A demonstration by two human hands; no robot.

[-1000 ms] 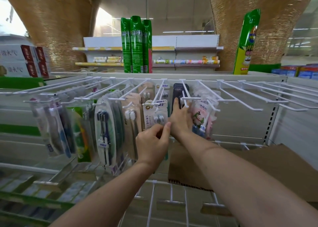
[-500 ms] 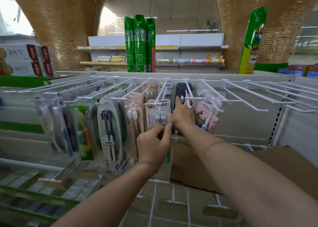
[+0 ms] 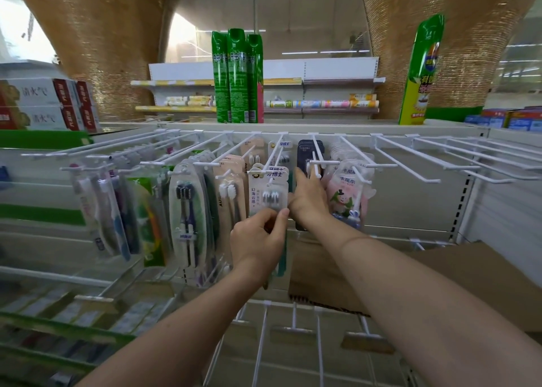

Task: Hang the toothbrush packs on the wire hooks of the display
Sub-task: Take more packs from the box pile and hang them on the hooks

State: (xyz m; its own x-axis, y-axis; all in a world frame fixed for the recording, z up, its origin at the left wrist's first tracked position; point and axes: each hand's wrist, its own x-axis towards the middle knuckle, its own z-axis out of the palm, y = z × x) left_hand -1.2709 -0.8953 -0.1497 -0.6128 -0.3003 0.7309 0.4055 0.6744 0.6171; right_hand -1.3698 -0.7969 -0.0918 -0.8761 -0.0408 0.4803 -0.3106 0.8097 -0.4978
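Head view looks down at a white store display with rows of wire hooks (image 3: 407,163). Far left, red and white boxes (image 3: 47,105) sit on a green shelf. Next come packs hanging on the hooks: clear packs with blue and pink brushes (image 3: 102,207), a green pack (image 3: 149,219), then an oval pack with two dark brushes (image 3: 187,210), and a tan pack with white brush heads (image 3: 228,193).

In the middle hangs the white toothbrush pack (image 3: 268,191) with grey brush heads. It hangs from the front end of its hook. The left hand (image 3: 258,240) is just under it, and its thumb and fingers pinch the bottom part of this pack. More packs of the same kind hang behind it.

The right hand (image 3: 308,201) is just to the right, touching the side of the white pack. Its fingers reach up and lie straight against a dark navy pack (image 3: 311,154) that hangs on the next hook. I cannot see it gripping anything. The two hands are close together, almost touching.

Right of that hand hang pink packs (image 3: 346,193) with a cartoon picture. Further right the hooks are bare. A brown cardboard box (image 3: 469,275) sits low on the right, under the right arm.

Behind the display stand three tall green spray cans (image 3: 237,75), and one more green can (image 3: 419,72) to the right.
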